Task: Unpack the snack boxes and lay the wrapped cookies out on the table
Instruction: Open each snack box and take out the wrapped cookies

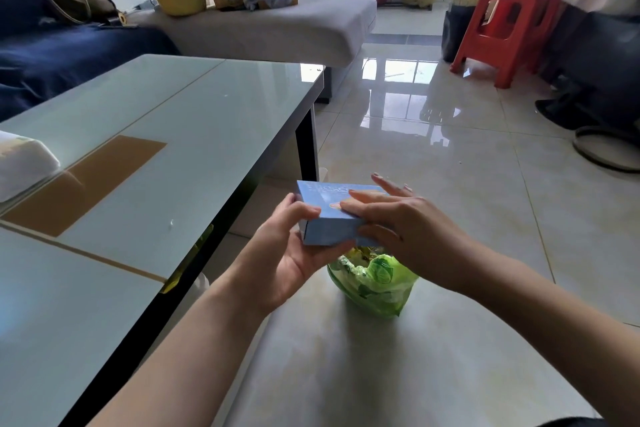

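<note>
1. Snack box, pale blue and closed, was held in the air just beyond the near right corner of the glass-topped table, above the floor tiles.
2. The left hand gripped the box from below and from its left end, the thumb curled over the top edge and the fingers cupped under the base.
3. The right hand lay on the box's right side with its fingers nearly straight and spread across the lid, the thumb pressing the near face; it rested on the box rather than clasping it.
4. Pale lettering ran along the far edge of the lid, too blurred to read; a small orange mark showed on the lid beside the right fingertips.
5. A green plastic bag sat on the floor directly under the box, its printing unreadable.
6. On the table, a brown sheet lay to the left of the box, with a white packet at the table's left edge.
7. A red stool stood on the floor well beyond the table's far right corner.
</note>
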A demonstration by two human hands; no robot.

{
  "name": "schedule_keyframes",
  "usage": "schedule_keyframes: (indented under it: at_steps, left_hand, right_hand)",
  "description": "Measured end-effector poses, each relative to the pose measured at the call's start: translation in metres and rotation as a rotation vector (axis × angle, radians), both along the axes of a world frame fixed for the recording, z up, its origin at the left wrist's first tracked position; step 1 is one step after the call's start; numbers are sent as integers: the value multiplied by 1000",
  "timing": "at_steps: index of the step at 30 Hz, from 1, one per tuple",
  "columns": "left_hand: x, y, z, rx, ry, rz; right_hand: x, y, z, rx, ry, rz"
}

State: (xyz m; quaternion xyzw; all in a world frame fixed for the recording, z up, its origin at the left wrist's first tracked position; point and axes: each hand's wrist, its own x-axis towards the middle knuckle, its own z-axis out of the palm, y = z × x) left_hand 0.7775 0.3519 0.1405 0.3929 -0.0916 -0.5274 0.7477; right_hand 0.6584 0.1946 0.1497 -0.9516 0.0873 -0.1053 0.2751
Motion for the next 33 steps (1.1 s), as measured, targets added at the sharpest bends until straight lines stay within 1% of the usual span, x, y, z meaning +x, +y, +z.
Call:
schedule_keyframes:
  at_steps: [3, 5, 7, 9, 12, 13, 15, 19, 25, 30, 33]
  left_hand:
    - [-3, -5, -3, 8, -42, 33]
    - [-5, -6, -3, 44, -83, 36]
    - [-7, -8, -2, 78, -125, 47]
    - [-8, -9, -1, 78, -127, 56]
    - [-7, -9, -1, 37, -42, 74]
    - [-7, -8, -1, 30, -22, 76]
    - [-8, -8, 0, 35, -1, 78]
    - [-10, -8, 2, 64, 7, 73]
    - [-12, -10, 2, 46, -35, 97]
    - [-12, -11, 1, 16, -6, 119]
    - [-14, -11, 3, 4, -15, 134]
  right_hand:
    - [3, 3, 0, 71, 69, -77]
    - [4, 2, 1, 107, 73, -128]
    - [4, 2, 1, 68, 42, -80]
    - [4, 5, 1, -31, 34, -8]
    - [5, 9, 2, -183, -23, -3]
    - [5, 10, 2, -200, -49, -17]
    - [5, 9, 3, -187, -59, -53]
    - [6, 7, 3, -184, -40, -43]
    - [7, 10, 0, -160, -90, -38]
    - [9, 15, -1, -237, -230, -41]
    - [7, 14, -2, -229, -328, -73]
